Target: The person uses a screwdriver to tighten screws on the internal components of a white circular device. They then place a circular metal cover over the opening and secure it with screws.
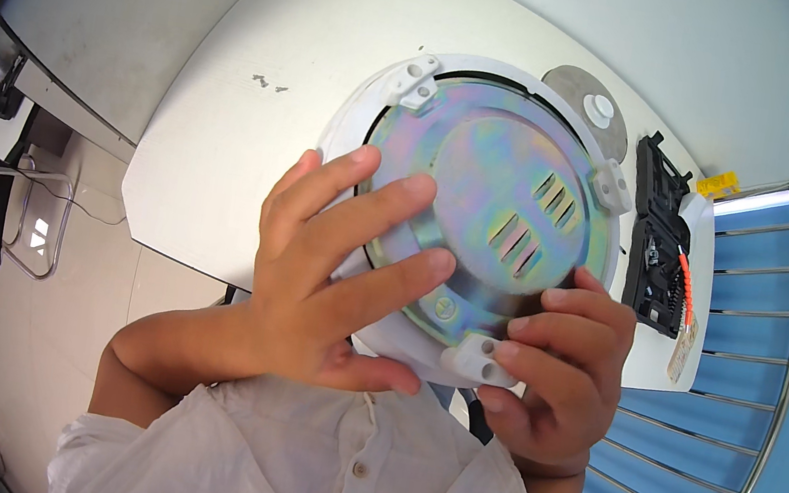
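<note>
The white table [226, 152] spreads out behind a round appliance [500, 176], which is in front of the wearer's chest, over the table's near side, its metal base facing the camera; whether it rests on the tabletop is hard to tell. Being nearly circular, it has no clear long axis.

It lies beyond and between the two hands. The left hand [308, 285] comes from the left, fingers fanned over the plate's left part, thumb apart below. The right hand [569, 367] sits at the lower right edge, fingers half curled; whether they pinch the edge cannot be told.

Of three white lugs, the lower one [474, 361] is nearest the right hand, by its fingertips; the screw [444, 308] lies between both hands.
</note>
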Tool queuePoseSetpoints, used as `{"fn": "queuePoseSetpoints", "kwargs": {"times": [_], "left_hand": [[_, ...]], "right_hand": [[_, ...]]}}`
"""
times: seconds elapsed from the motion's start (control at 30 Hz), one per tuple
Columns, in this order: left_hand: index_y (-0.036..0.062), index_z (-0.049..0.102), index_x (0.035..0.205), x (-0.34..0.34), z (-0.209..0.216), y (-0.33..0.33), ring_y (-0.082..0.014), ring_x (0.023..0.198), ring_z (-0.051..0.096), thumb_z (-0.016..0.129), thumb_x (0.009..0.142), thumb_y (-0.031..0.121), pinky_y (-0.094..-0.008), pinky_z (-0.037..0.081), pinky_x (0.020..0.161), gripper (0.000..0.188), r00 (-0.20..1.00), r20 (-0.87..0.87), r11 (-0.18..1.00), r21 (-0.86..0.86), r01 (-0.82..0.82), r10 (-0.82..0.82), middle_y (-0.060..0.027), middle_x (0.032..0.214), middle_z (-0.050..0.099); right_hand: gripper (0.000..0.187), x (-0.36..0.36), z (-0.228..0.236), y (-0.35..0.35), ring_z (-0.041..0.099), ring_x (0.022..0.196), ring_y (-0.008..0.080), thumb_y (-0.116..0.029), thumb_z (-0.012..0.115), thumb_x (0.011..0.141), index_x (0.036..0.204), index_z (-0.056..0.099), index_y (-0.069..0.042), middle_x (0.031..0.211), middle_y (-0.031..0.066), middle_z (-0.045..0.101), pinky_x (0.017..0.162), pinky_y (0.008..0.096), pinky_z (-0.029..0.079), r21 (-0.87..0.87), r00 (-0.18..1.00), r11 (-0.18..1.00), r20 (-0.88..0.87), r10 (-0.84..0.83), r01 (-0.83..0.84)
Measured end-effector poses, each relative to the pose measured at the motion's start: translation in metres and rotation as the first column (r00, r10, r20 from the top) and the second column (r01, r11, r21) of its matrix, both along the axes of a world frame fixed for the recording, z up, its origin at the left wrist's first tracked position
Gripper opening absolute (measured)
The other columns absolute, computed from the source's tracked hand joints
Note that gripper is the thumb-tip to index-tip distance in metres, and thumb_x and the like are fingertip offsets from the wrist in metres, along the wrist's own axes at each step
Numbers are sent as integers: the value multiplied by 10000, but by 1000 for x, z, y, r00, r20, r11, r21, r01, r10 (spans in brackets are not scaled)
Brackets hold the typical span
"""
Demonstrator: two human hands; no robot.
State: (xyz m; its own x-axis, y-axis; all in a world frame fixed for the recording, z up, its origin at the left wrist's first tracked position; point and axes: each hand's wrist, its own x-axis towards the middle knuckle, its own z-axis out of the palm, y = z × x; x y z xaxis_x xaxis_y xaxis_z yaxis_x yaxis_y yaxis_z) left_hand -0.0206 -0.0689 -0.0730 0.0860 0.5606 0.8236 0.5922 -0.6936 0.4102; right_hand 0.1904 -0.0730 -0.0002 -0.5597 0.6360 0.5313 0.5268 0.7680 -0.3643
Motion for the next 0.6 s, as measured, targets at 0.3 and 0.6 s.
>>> {"fn": "queuePoseSetpoints", "kwargs": {"times": [0.3,0.6], "left_hand": [[180,667,920,-8,38,-3,-342,1073,559,656,801,434,-550,259,1026,281,934,-249,966,-99,237,-255,-70,1110,613],[232,632,873,0,21,3,-228,941,583,624,836,340,-400,334,949,114,952,-219,973,37,226,-213,29,965,626]], "right_hand": [[236,4,-8,-2,569,960,198,-139,725,711,927,647,-195,969,-28,617,910,412,458,111,999,994,54,-2,-4],[244,-1,-26,1,559,883,104,-76,703,703,888,641,-223,930,-94,614,806,300,489,224,994,971,-86,-65,83]]}}
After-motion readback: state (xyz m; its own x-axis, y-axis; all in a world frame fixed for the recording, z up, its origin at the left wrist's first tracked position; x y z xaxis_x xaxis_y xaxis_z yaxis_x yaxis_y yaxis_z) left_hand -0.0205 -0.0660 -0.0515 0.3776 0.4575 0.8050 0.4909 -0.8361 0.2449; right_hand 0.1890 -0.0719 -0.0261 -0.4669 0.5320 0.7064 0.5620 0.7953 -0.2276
